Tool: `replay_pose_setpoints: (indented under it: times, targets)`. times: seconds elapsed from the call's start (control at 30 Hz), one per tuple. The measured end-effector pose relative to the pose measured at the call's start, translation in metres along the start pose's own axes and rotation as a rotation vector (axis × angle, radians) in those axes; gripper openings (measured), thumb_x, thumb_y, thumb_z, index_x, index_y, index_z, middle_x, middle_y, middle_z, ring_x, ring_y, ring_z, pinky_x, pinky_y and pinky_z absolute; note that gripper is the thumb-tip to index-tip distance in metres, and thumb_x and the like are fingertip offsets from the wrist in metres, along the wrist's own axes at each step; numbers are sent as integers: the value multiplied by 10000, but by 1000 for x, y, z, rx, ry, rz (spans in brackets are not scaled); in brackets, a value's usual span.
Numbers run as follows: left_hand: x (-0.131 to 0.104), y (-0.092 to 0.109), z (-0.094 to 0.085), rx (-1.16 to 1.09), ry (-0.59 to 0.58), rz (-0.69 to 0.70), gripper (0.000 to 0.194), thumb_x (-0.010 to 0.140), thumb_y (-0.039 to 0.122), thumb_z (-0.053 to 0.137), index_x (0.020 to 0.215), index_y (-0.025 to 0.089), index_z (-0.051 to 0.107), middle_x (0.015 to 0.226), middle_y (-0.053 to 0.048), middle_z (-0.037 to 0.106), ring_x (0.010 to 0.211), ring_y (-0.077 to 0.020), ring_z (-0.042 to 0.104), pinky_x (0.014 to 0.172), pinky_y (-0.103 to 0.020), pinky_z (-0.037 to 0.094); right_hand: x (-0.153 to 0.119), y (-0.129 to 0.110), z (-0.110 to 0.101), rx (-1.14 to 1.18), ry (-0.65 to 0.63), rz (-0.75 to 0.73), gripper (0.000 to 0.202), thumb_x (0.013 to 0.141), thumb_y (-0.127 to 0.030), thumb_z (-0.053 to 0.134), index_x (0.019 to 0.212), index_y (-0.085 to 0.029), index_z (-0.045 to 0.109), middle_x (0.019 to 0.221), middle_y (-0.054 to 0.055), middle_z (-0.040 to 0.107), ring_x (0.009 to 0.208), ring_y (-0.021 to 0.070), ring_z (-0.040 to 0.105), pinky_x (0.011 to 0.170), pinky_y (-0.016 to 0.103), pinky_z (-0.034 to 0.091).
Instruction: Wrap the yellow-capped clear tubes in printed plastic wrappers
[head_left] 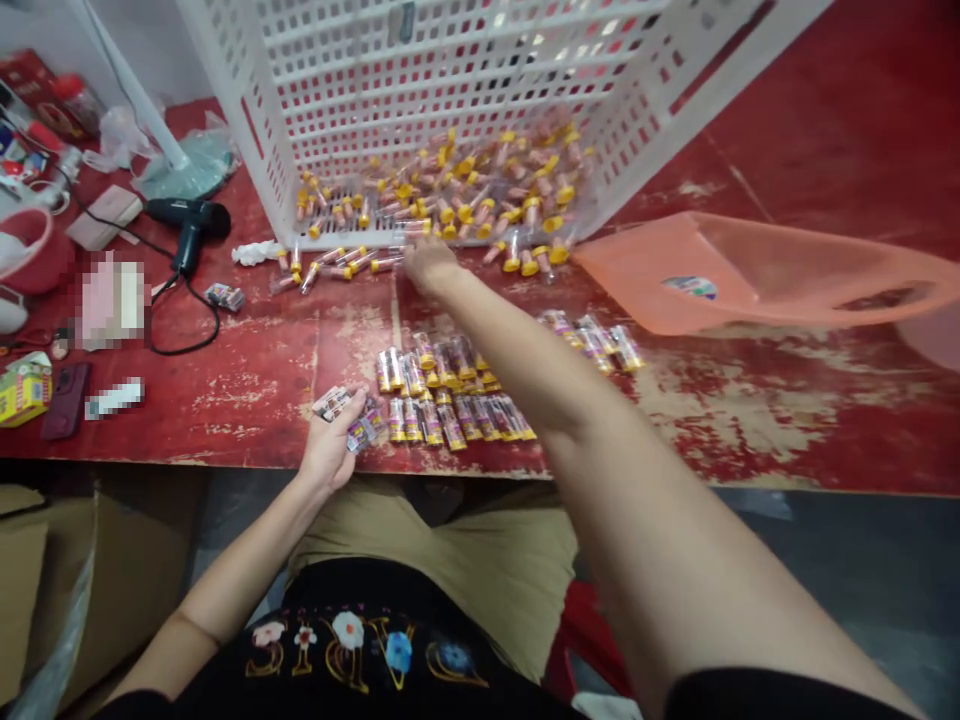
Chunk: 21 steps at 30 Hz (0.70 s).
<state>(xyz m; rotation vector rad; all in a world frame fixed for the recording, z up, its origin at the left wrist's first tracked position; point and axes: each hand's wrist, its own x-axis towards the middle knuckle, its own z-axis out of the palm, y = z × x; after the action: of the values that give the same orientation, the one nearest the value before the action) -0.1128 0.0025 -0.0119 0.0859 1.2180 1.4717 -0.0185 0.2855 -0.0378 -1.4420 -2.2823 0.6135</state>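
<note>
Close to the table's front edge, my left hand is closed on a small stack of printed labels. My right hand reaches to the front rim of the white basket, beside small clear tubes with yellow caps; its fingers are blurred, and whether they hold a tube is unclear. Many tubes lie heaped inside the tipped basket, and several have spilled onto the red table. Between my hands and the table edge, labelled tubes lie in rows, partly under my right forearm. More labelled tubes lie right of that forearm.
An orange plastic bag lies on the right of the table. At the left are a hair dryer with its cord, a phone, a yellow box and a pink basin. A cardboard box stands below.
</note>
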Motion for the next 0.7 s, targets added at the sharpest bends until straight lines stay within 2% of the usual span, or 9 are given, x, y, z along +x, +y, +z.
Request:
replay_pose_setpoints:
  times: [0.07,0.13,0.2,0.27,0.3,0.4,0.47,0.6,0.7]
  targets:
    - [4,0,0,-31,52,95,386,521,214,941,825,134,717,748,7,721,681,-100,681,702,-223,556,-41,-5,-4,146,23,-21,244,992,-235,434,1103,-70,576,971,140,652,918,214,595,921,441,477]
    - [8,-3,4,-50,67,183,384,491,217,948,797,137,730,752,16,722,679,-78,667,704,-191,538,-101,-15,-11,442,74,-63,254,1000,-371,457,1076,-160,576,857,48,633,758,155,565,792,338,502]
    - [7,-8,11,-41,29,221,372,488,236,948,778,139,736,750,12,726,692,-82,672,718,-188,537,-168,-31,-15,665,64,-69,328,879,-524,637,932,-201,616,771,-6,602,678,129,531,705,287,486]
    - [0,-16,21,-18,-31,213,383,481,252,952,776,139,736,760,-1,734,715,-104,686,740,-213,548,-223,-49,-11,765,96,27,359,767,-538,751,805,-201,632,698,-20,572,663,130,526,693,281,475]
    - [-5,-19,26,-6,-59,198,402,476,252,955,794,140,736,788,-10,743,741,-120,696,758,-229,554,-241,-55,-7,800,163,65,357,753,-528,761,740,-197,629,705,-6,587,700,143,550,712,286,476]
    - [-15,-30,38,56,-133,94,475,488,279,958,885,147,733,844,-12,747,718,-114,683,695,-219,545,-264,-54,-1,922,324,220,340,772,-519,723,715,-204,608,712,-9,579,685,142,537,660,270,459]
    - [-19,-37,45,112,-190,51,484,463,276,968,846,132,710,746,19,701,612,-81,617,605,-189,510,-270,-44,-8,1002,384,280,315,748,-500,738,739,-208,621,717,-13,588,666,136,530,630,259,453]
    - [-32,-48,56,146,-255,98,464,461,288,968,748,124,643,638,58,597,538,-49,511,512,-161,436,-287,-41,-23,1182,476,375,365,634,-473,832,817,-210,658,744,-3,639,661,145,556,612,263,470]
    - [-41,-55,62,140,-283,114,452,501,309,954,694,136,583,587,73,534,504,-38,454,475,-156,394,-293,-44,-22,1181,578,410,364,665,-513,807,745,-204,631,642,-21,571,584,124,485,554,256,433]
